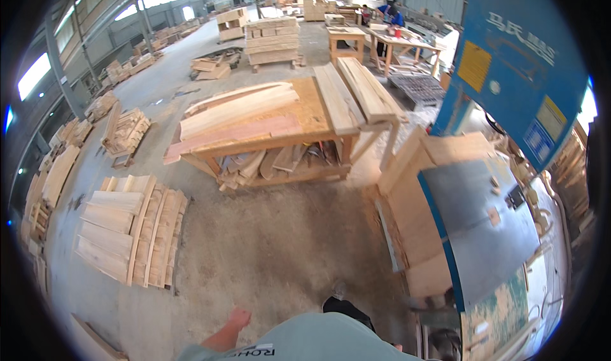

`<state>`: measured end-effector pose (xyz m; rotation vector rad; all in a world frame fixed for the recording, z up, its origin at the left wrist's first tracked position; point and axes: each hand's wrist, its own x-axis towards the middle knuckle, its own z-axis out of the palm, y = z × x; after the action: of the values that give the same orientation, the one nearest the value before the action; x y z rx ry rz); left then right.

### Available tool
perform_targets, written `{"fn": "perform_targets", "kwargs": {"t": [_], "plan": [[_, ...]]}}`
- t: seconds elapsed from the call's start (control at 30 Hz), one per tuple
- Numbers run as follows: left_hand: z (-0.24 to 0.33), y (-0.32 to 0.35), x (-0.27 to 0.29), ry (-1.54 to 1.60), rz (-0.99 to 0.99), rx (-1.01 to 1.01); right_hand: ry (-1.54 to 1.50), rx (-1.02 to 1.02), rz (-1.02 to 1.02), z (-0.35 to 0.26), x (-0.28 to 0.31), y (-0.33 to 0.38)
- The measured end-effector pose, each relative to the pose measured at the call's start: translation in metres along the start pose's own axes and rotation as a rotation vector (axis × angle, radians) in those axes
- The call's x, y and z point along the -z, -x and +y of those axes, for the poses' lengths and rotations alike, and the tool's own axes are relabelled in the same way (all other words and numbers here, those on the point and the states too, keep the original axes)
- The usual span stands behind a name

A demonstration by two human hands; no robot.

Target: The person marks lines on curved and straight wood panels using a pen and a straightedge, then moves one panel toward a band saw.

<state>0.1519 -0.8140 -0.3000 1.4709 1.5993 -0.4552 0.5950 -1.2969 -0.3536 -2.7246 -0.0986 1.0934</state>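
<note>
My left hand (239,317) hangs low over the concrete floor, to the left of my pale green shirt. Its fingers look loosely curled, and I see nothing in them. The nearest thing on that side is a low stack of pale wooden boards (111,230). Of my right hand (398,346) only a small sliver shows at the lower edge, beside the shirt; its fingers are hidden. A blue bandsaw (509,62) with a grey metal table (477,218) stands on the right, apart from both hands.
Ahead is a wooden workbench (254,146) with planks (242,109) on top and offcuts (267,163) beneath. Long boards (363,90) extend past its right end. A plywood box (414,202) adjoins the saw. Timber stacks (272,41) stand farther back; a person in blue (393,16) is far off.
</note>
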Motion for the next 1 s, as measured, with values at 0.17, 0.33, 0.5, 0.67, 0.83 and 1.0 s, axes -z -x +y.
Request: {"fn": "perform_targets", "kwargs": {"t": [0.17,0.33,0.5,0.67,0.83,1.0], "plan": [[-0.033,-0.006,-0.001,-0.839,0.013,-0.376,-0.042,0.242,-0.091,-0.209,0.044,-0.071],[0.045,-0.025,-0.005,0.159,0.121,0.124,0.221,0.618,0.02,-0.467,0.076,-0.241],[0.105,-0.068,0.029,0.516,0.262,0.243,-0.055,0.839,-0.01,-0.801,0.13,-0.252],[0.146,-0.132,0.125,0.552,0.688,-0.078,-0.233,1.316,0.076,-1.0,0.108,-0.113],[0.254,-0.188,0.379,1.197,1.019,-0.288,-0.075,1.282,-0.046,-1.045,0.029,-0.076],[0.428,-0.068,0.637,1.12,1.143,-1.313,0.023,1.223,-0.042,-1.09,0.018,-0.075]]}}
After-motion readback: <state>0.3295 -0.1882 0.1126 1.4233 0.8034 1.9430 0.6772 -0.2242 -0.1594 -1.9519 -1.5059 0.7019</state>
